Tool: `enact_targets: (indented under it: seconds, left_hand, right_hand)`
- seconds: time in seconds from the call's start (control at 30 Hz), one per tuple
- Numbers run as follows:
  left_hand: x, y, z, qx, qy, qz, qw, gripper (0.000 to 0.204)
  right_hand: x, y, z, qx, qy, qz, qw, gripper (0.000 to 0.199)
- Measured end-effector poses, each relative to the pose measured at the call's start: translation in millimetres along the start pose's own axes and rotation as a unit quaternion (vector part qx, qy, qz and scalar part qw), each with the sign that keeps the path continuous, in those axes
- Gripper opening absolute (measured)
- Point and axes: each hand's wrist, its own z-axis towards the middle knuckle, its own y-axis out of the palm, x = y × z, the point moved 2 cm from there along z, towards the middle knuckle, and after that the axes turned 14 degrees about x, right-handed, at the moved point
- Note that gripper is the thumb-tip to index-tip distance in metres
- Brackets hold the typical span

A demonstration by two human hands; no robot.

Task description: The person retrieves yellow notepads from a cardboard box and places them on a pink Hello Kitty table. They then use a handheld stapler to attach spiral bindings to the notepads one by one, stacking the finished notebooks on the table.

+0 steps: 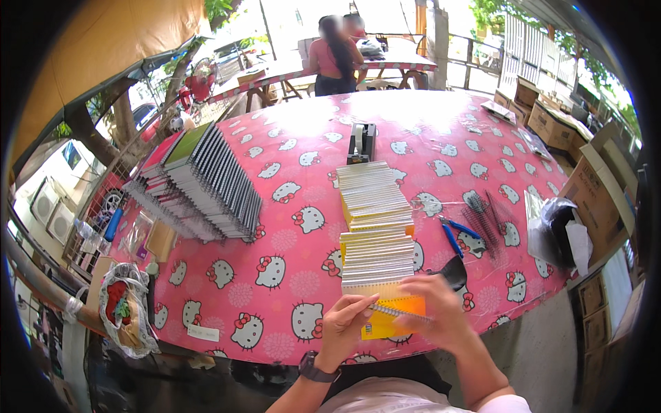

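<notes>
Close to the table's near edge, my left hand [342, 323] is closed, its thumb and fingers pinching one end of a thin spiral coil [394, 312]. The coil lies along the edge of a small notebook with a yellow-orange cover [379, 329]. My right hand [441, 310] is over the coil's other end and smeared by motion, so its grip does not show. Just beyond both hands, a long row of unbound paper pads [375, 255] runs away from me, with bits of yellow cover showing. A dark flat object [452, 272] lies beside my right hand.
Bound spiral notebooks [213, 186] stand in tall stacks at left. A tape dispenser [361, 144] sits beyond the pads. Blue-handled pliers [451, 235] and loose black coils [482, 224] lie right. A plastic-lined basket [127, 310] is at near left, cardboard boxes [595, 199] at right.
</notes>
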Motion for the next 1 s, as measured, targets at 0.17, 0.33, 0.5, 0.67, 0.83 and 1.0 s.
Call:
enact_targets:
  seconds: [0.17,0.33,0.5,0.67,0.83,1.0]
  left_hand:
    - [5.4,9.0,2.2,0.062,-0.070,-0.128,0.987,0.018]
    - [1.6,1.4,5.7,0.071,-0.061,-0.141,0.986,0.016]
    - [3.3,-0.6,4.1,0.056,-0.031,-0.140,0.988,0.016]
    - [1.5,-4.5,0.1,0.057,-0.018,-0.135,0.989,0.013]
    - [-1.6,-8.7,-0.1,0.057,-0.092,-0.174,0.979,0.014]
    - [1.9,-16.7,0.6,0.063,-0.038,-0.125,0.989,0.016]
  right_hand:
    - [1.0,33.4,2.5,-0.036,0.040,0.074,0.996,0.022]
    - [-0.5,41.5,5.8,-0.012,0.054,0.107,0.993,0.021]
    - [1.9,41.0,9.1,-0.070,0.125,0.110,0.984,0.028]
    - [-3.8,45.6,10.0,-0.081,0.102,0.092,0.987,0.022]
    - [-11.9,52.0,11.1,-0.059,0.027,0.064,0.996,0.016]
    - [-18.5,56.1,12.6,-0.104,0.001,0.067,0.992,0.012]
